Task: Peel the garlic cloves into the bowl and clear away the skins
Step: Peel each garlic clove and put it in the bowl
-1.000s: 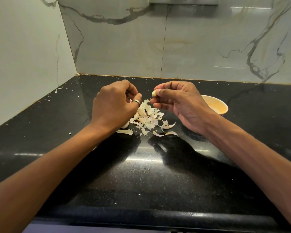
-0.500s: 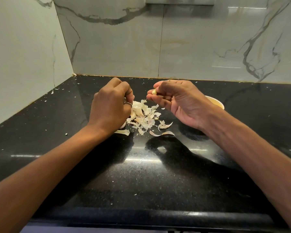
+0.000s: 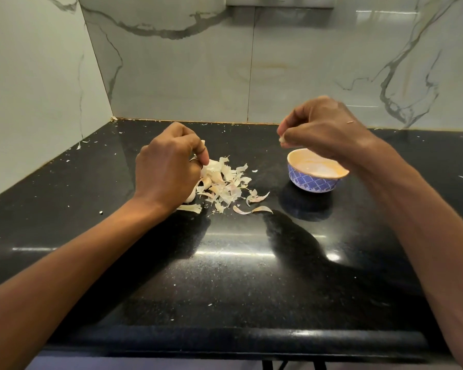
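Indoor kitchen view, moderately bright, in cool greenish-white light from above. The glossy black table (image 3: 225,289) mirrors the lamps as thin white streaks of glare across its middle, with a brighter patch toward the right. Soft dark shadows of both arms lie on the table on the near side of the hands. The pale marble wall (image 3: 185,76) carries faint bright reflections at far right. The right hand (image 3: 321,129) and the garlic clove (image 3: 281,140) pinched in its grip are slightly smeared; the left hand (image 3: 169,166) is sharp. Wide-angle distortion curves the wall seams and the table's near edge.
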`<state>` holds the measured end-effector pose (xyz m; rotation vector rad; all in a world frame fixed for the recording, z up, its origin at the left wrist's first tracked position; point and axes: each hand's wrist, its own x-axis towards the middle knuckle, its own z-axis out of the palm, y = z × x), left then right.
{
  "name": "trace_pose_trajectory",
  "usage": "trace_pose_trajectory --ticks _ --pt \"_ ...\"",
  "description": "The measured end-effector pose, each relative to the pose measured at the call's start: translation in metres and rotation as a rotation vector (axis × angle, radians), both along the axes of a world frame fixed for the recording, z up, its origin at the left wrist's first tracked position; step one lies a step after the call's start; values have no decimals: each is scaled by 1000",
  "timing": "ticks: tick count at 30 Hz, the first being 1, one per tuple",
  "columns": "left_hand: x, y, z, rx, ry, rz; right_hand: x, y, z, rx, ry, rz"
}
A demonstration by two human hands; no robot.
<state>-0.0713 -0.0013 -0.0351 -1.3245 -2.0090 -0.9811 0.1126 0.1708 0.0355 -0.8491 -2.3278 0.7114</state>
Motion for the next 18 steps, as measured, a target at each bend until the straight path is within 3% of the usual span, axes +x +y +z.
trace_pose_trajectory --ticks 4,10,14,18 --pt "4 -2 2 -4 3 -2 14 8 12 139 -305 -55" --pt "3 -1 4 17 21 9 19 15 14 168 -558 -72" --pt "-2 0 5 39 31 32 20 15 15 184 -577 -15" --pt "-7 1 7 56 26 56 18 15 15 245 -402 -3"
